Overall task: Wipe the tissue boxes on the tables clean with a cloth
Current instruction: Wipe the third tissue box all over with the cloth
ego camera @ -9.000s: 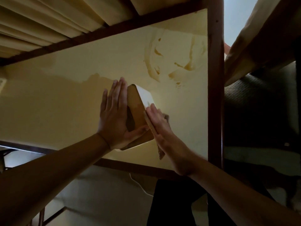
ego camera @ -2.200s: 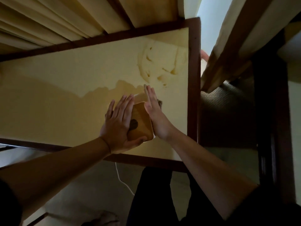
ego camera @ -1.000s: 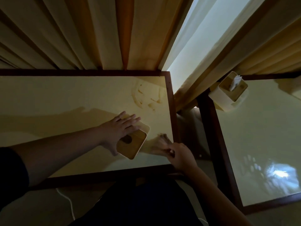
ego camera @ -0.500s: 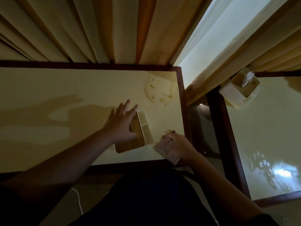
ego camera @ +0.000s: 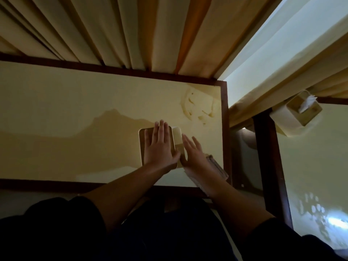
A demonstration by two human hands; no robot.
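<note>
A white tissue box with a wooden lid (ego camera: 146,143) stands on the cream table (ego camera: 84,113), near its right end. My left hand (ego camera: 160,146) lies flat on the lid with straight fingers and covers most of it. My right hand (ego camera: 194,155) is against the box's right side, its fingers straight and pointing away from me. The folded cloth (ego camera: 216,166) lies under that palm and wrist and sticks out to the right, near the table's front right corner. A second tissue box (ego camera: 290,119) with a tissue poking up stands on the far corner of the right-hand table (ego camera: 310,166).
Both tables have dark wooden rims, with a narrow gap (ego camera: 243,157) between them. Pleated curtains (ego camera: 113,34) hang right behind the tables. Smeared marks (ego camera: 199,108) show on the left table's far right corner. My dark-clothed legs fill the bottom of the view.
My right hand has moved with the cloth from the table's front edge up against the box's right side. My left hand now lies flatter on the lid.
</note>
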